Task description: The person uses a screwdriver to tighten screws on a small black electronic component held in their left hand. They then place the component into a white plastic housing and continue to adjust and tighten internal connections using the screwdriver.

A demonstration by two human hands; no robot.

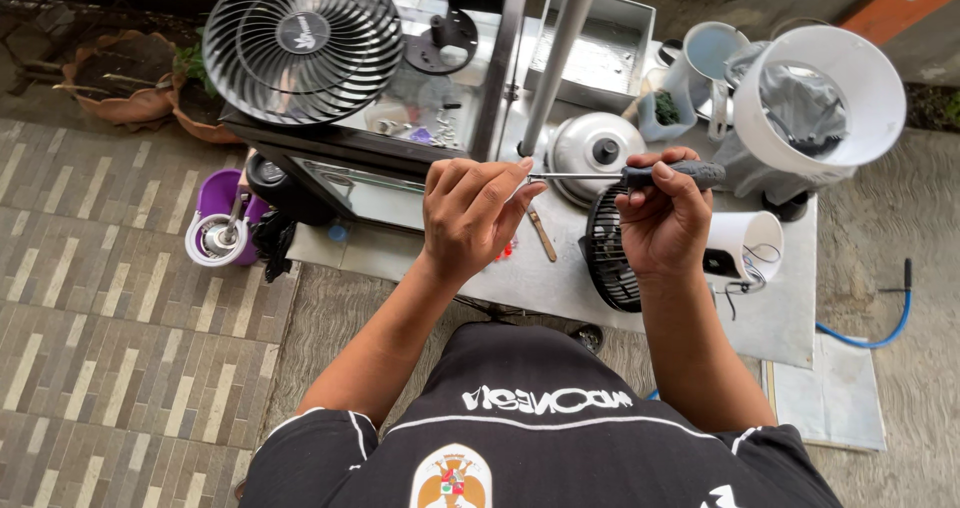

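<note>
Right hand (662,218): closed around the dark handle of a screwdriver (640,176), held level above the table (780,318); shaft runs toward the other hand

Left hand (470,213): fingers bunched together, thumb and fingertips pinched at the tip of the screwdriver shaft; whether a small part sits between them cannot be told

Black fan grille (608,253): slatted, standing on edge just beneath the right hand, partly hidden by it

White fan housing (748,243): open cylinder beside the grille, thin wires trailing from it

Domed metal lid (595,148): silver with black knob, behind the screwdriver

Second screwdriver (542,234): pale handle, lying on the table below the left hand

Black round fan (303,43): spiral guard, upright at the far left of the table

White plastic bucket (815,103): tilted on its side, grey bag inside, far right

Metal tray (600,48): rectangular, at the back

Purple tub (222,213): on the paved floor to the left, white ring against it

Blue hose (880,333): on the ground at right
</note>
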